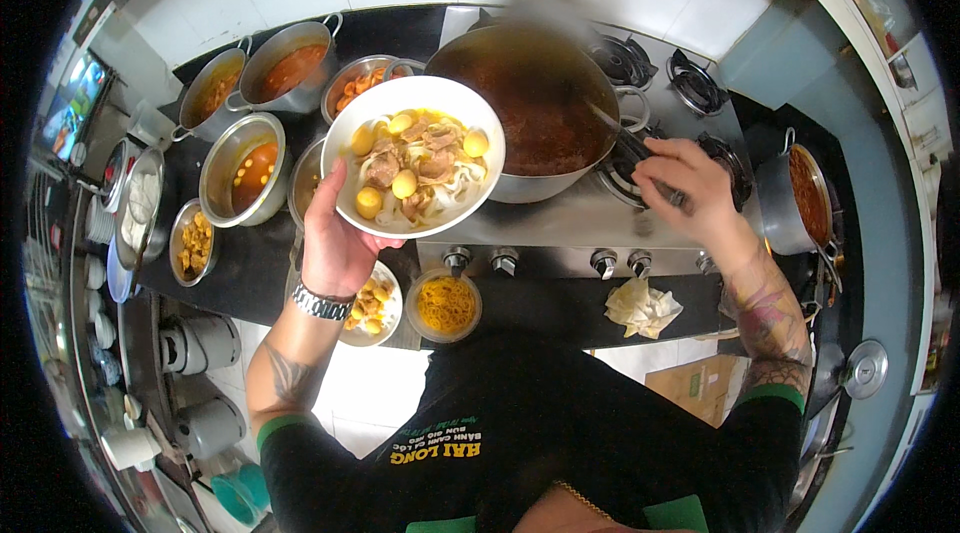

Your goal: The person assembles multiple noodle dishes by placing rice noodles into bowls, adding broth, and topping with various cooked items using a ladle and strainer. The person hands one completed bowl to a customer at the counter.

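Note:
My left hand (338,228) holds a white bowl (484,113) from its near left side, fingers hidden underneath. Inside are flat white noodles (450,203), slices of meat (436,167) and several small yellowish eggs (404,183). To the right, my right hand (693,191) is wrapped round the dark handle of a ladle (625,138), which leans over the rim into a large pot (545,189) of reddish-brown broth. The ladle's bowl end is lost in steam and broth. The white bowl hangs before the pot and covers part of its left side.
Two pots of orange-red soup (290,73) stand back left, near a steel pot with eggs (245,173). Below the bowl are a plate of yellow pieces (372,311) and a tub of yellow shreds (444,308). A crumpled cloth (642,308) lies before the stove; another pot (795,198) stands right.

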The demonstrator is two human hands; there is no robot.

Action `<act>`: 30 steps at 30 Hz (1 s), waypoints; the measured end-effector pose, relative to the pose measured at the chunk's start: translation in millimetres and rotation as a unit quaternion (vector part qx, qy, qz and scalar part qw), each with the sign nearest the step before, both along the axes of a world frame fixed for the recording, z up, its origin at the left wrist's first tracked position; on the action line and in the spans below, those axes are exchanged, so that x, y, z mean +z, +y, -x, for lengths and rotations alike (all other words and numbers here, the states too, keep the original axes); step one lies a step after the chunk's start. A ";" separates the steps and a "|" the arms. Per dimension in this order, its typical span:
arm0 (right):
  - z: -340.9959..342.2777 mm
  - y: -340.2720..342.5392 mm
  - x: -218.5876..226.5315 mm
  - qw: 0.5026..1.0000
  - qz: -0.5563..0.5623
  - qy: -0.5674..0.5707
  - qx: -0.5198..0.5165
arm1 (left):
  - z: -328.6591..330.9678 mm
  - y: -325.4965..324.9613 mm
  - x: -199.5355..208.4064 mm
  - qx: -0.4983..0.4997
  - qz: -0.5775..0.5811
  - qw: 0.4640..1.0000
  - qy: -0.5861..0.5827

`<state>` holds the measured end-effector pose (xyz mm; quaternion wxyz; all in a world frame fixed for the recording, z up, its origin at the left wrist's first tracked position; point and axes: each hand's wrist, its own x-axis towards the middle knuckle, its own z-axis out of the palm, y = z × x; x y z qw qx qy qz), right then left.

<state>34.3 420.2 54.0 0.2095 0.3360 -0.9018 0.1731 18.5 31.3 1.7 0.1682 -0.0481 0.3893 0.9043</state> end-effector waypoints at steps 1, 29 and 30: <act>0.2 -1.1 -1.4 1.000 -0.017 0.014 0.012 | 0.0 -0.6 -0.5 0.004 -0.001 1.000 -0.015; -11.4 25.0 113.9 0.805 0.559 -0.139 -0.142 | 11.3 17.8 13.7 -0.053 0.010 0.998 0.029; -14.6 22.2 118.4 0.808 0.560 -0.144 -0.114 | 11.3 19.5 14.0 -0.056 0.011 0.998 0.028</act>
